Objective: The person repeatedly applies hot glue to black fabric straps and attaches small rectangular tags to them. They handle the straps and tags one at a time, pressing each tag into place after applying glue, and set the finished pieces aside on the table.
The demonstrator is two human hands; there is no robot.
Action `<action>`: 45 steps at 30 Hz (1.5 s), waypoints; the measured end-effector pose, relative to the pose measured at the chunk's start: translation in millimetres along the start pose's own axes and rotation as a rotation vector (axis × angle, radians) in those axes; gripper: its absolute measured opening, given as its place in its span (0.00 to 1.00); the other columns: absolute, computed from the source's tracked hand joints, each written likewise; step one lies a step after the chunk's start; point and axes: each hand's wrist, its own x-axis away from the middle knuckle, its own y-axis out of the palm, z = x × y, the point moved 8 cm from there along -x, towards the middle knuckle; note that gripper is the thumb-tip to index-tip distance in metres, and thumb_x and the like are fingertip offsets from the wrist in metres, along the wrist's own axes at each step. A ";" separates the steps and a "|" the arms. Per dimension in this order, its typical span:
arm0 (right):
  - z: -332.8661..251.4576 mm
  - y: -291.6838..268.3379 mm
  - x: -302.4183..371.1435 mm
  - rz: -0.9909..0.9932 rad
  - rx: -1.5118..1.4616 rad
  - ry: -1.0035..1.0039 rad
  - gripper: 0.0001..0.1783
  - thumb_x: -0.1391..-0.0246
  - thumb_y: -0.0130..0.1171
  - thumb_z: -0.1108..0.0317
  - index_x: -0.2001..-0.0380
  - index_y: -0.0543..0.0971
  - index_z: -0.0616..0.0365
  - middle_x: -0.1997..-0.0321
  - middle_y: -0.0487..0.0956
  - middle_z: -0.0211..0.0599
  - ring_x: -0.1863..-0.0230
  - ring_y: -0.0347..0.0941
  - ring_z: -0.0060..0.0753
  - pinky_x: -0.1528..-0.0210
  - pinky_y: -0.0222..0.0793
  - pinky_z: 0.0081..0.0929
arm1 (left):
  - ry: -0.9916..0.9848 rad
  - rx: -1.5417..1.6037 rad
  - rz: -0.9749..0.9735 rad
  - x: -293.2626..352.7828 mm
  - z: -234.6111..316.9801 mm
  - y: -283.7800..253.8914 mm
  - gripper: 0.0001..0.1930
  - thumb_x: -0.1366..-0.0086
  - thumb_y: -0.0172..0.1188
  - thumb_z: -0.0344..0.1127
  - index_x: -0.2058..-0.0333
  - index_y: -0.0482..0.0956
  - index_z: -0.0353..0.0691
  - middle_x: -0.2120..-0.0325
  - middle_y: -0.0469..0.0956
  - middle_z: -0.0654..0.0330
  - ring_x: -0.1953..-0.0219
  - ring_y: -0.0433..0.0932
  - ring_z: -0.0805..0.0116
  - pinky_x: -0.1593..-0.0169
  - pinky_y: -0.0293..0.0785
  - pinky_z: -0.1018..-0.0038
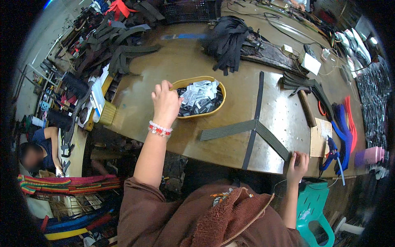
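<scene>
A yellow tub (pixel 223 103) full of small white and black labels (pixel 199 96) stands on the table. My left hand (pixel 165 103), with a beaded bracelet at its wrist, is at the tub's left rim. Its fingers are curled closed, and what they hold is hidden. Dark green webbing (pixel 228 130) lies in a bent shape, its two arms meeting at a narrow black strip (pixel 260 96) that runs across the table. Near the front edge, my right hand (pixel 298 165) pinches the end of the right arm of the webbing.
Bundles of black straps (pixel 230 37) lie farther back. To the right are a wooden stick (pixel 307 108), a cardboard piece (pixel 321 138), a blue glue gun (pixel 330 150) and blue straps (pixel 340 127). A green stool (pixel 314 206) stands below; another person (pixel 45 144) sits at left.
</scene>
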 end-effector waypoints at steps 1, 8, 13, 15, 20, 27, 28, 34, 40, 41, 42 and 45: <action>-2.3 0.4 -0.2 0.002 0.011 -0.021 0.02 0.47 0.56 0.74 0.71 0.76 0.62 0.69 0.74 0.40 0.66 0.70 0.39 0.61 0.66 0.32 | 0.038 0.027 -0.043 -0.6 1.4 4.3 0.06 0.50 0.67 0.36 0.74 0.83 0.42 0.59 0.71 0.61 0.53 0.67 0.59 0.52 0.66 0.58; -5.8 -0.8 -2.3 -0.012 0.041 -0.014 0.03 0.47 0.57 0.73 0.71 0.76 0.60 0.70 0.74 0.37 0.67 0.69 0.38 0.63 0.66 0.31 | -0.053 0.072 0.126 -9.6 -12.1 -7.0 0.04 0.48 0.65 0.35 0.74 0.83 0.43 0.55 0.70 0.60 0.49 0.66 0.58 0.49 0.64 0.57; -7.6 -0.7 -1.0 -0.023 0.027 -0.023 0.04 0.47 0.57 0.71 0.71 0.76 0.60 0.70 0.74 0.38 0.66 0.69 0.39 0.62 0.65 0.32 | -0.007 0.063 0.036 -19.6 -6.2 7.1 0.04 0.50 0.65 0.35 0.76 0.83 0.43 0.47 0.68 0.58 0.42 0.61 0.55 0.43 0.57 0.51; -8.0 -0.3 -1.5 -0.015 0.043 -0.034 0.05 0.47 0.57 0.70 0.71 0.76 0.60 0.70 0.74 0.38 0.66 0.69 0.39 0.62 0.65 0.33 | -0.081 0.132 0.080 -21.1 -12.9 5.7 0.04 0.50 0.65 0.35 0.76 0.83 0.43 0.47 0.68 0.58 0.42 0.61 0.55 0.43 0.57 0.51; -9.0 -1.1 -1.6 -0.025 0.056 -0.075 0.05 0.47 0.57 0.70 0.72 0.76 0.60 0.69 0.74 0.39 0.65 0.69 0.41 0.61 0.65 0.33 | -0.035 0.027 -0.110 -19.2 -3.3 22.6 0.05 0.51 0.68 0.37 0.77 0.83 0.44 0.47 0.68 0.58 0.41 0.61 0.56 0.40 0.55 0.49; -6.0 -0.2 -0.1 -0.011 0.034 -0.066 0.03 0.49 0.57 0.72 0.71 0.77 0.60 0.70 0.74 0.39 0.65 0.69 0.41 0.60 0.65 0.34 | -0.148 0.363 0.008 -20.1 -26.9 4.8 0.10 0.50 0.68 0.36 0.73 0.77 0.40 0.59 0.75 0.58 0.60 0.74 0.62 0.56 0.70 0.65; -4.7 0.7 0.3 -0.015 0.036 -0.054 0.03 0.49 0.57 0.72 0.71 0.77 0.60 0.70 0.74 0.39 0.65 0.69 0.41 0.60 0.65 0.34 | -0.151 0.423 -0.013 -20.7 -30.5 5.6 0.10 0.50 0.68 0.35 0.73 0.77 0.40 0.62 0.77 0.57 0.65 0.76 0.63 0.60 0.72 0.68; -3.8 -1.2 -4.2 -0.049 0.019 0.021 0.04 0.49 0.58 0.72 0.72 0.77 0.61 0.70 0.74 0.39 0.66 0.70 0.39 0.61 0.65 0.32 | -0.188 0.860 -0.021 -19.4 -30.5 9.9 0.07 0.44 0.63 0.28 0.69 0.73 0.35 0.74 0.78 0.59 0.77 0.76 0.72 0.73 0.71 0.78; -48.9 7.9 -26.8 -0.090 -0.342 0.151 0.03 0.49 0.60 0.74 0.70 0.79 0.62 0.69 0.78 0.36 0.67 0.73 0.27 0.63 0.69 0.24 | 0.098 0.655 0.247 8.6 31.6 -27.0 0.05 0.45 0.58 0.24 0.69 0.72 0.35 0.70 0.78 0.55 0.72 0.78 0.63 0.67 0.76 0.71; -62.5 23.8 -28.4 -0.213 -0.480 0.212 0.05 0.49 0.60 0.73 0.68 0.80 0.62 0.67 0.79 0.36 0.66 0.74 0.25 0.60 0.69 0.22 | 0.167 0.634 0.273 16.4 47.5 -31.3 0.06 0.47 0.59 0.23 0.69 0.73 0.36 0.69 0.78 0.56 0.70 0.78 0.63 0.65 0.76 0.70; -80.7 46.3 -30.6 -0.371 -0.634 0.262 0.05 0.46 0.59 0.75 0.66 0.79 0.63 0.69 0.78 0.30 0.69 0.72 0.18 0.65 0.67 0.16 | 0.235 0.614 0.299 24.3 62.9 -35.7 0.08 0.49 0.60 0.23 0.69 0.73 0.36 0.68 0.78 0.56 0.69 0.78 0.63 0.63 0.75 0.69; -147.0 84.8 -34.4 -0.693 -1.056 0.262 0.10 0.44 0.58 0.70 0.60 0.79 0.61 0.67 0.79 0.30 0.69 0.73 0.18 0.65 0.70 0.17 | 0.560 0.605 0.425 50.0 109.8 -53.6 0.13 0.55 0.64 0.20 0.69 0.74 0.36 0.66 0.78 0.58 0.65 0.76 0.59 0.60 0.74 0.68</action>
